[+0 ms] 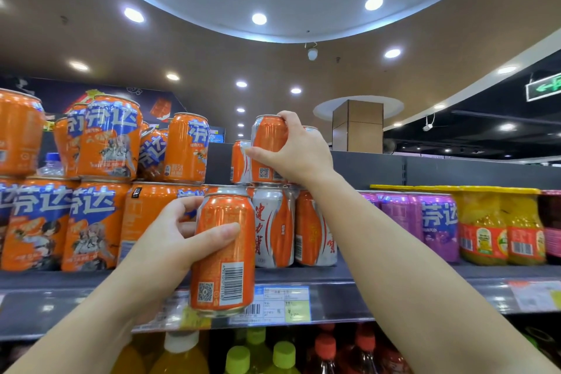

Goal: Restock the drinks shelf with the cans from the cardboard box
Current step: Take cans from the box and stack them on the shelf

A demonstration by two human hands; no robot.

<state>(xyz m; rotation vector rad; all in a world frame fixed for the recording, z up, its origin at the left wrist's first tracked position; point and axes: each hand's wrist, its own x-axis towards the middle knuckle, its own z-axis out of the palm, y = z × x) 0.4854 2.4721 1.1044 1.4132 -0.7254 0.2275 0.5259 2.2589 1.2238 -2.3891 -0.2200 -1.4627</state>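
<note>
Cans of orange drink, smooth glossy metal cylinders, sit in both hands. The left hand (170,240) wraps one orange can (223,249) with its thumb across the front and fingers curled behind, holding it upright in front of the shelf edge, barcode and square code facing out. The right hand (296,152) grips a second can (268,147) from the side, fingers curled over its rim and thumb pressed low on its wall; whether this can rests on the lower row of orange-and-silver cans (274,228) cannot be told. Another like it (240,162) stands just beside on that upper tier. Left of these, stacked orange cans with blue lettering (97,215) fill the grey shelf (394,275). To the right stand purple cans (437,222) and jars with yellow lids (498,225). Paper price tags (282,302) line the shelf's front strip, and plastic bottles with green, red and white caps (283,354) stand below.
</note>
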